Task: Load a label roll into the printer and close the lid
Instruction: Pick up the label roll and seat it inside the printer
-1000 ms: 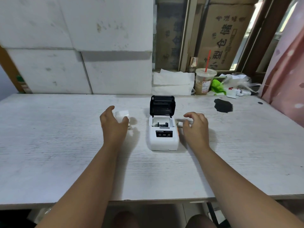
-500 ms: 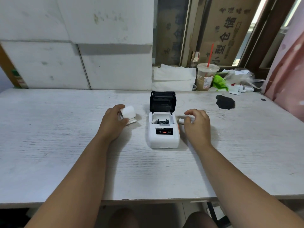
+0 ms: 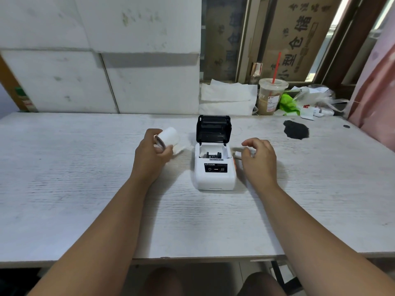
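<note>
From the head camera, the left hand (image 3: 149, 155) grips the white label roll (image 3: 170, 136) over the white table (image 3: 85, 189), just left of the little white printer (image 3: 214, 176). Its black lid (image 3: 213, 129) stands open, and the right hand (image 3: 259, 161) hangs beside it, fingers loosely curled and holding nothing.

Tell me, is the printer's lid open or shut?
Open: the black lid stands raised at the back of the white printer, leaving its roll compartment exposed.
</note>
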